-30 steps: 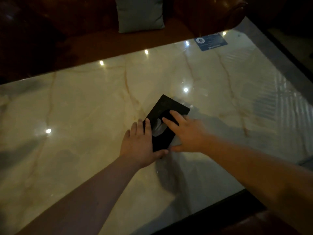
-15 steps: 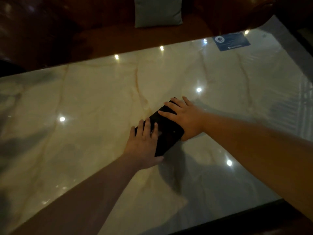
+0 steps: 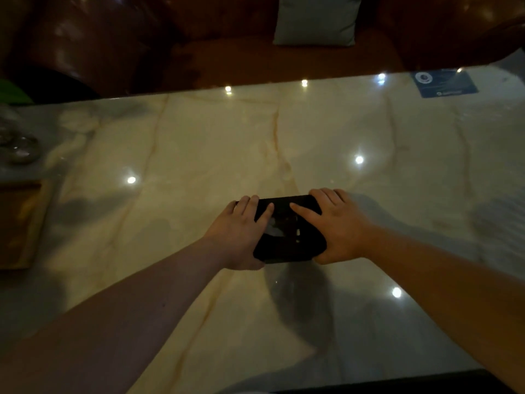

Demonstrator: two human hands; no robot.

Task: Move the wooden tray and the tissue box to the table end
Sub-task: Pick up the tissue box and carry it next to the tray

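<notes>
The fingers (image 3: 262, 210) of the left hand (image 3: 237, 234) wrap the left end of the tissue box (image 3: 289, 231), thumb laid on top, and those of the right hand (image 3: 339, 226) clamp the opposite end the same way, so the dark box sits pressed between both palms, low over or on the table (image 3: 199, 143); I cannot tell whether it is lifted clear

Judging from this grip, the risk is a squeeze hold on a light box: if pressure eases on one side it could tilt and drop onto the hard glossy top, or, if it is slid rather than carried, skid off line. The pale tissue at the top opening, between the two thumbs, could be snagged and pulled out. Far to the left of the fingers lies the wooden tray (image 3: 20, 223), with glassware (image 3: 18, 146) just beyond it; a hasty set-down there could knock the glass

Count: two hands, one tissue box, one tray, one blue card (image 3: 443, 82) at the far right, one cushion (image 3: 315, 19) beyond the table; the glass pieces are too dim to count
</notes>
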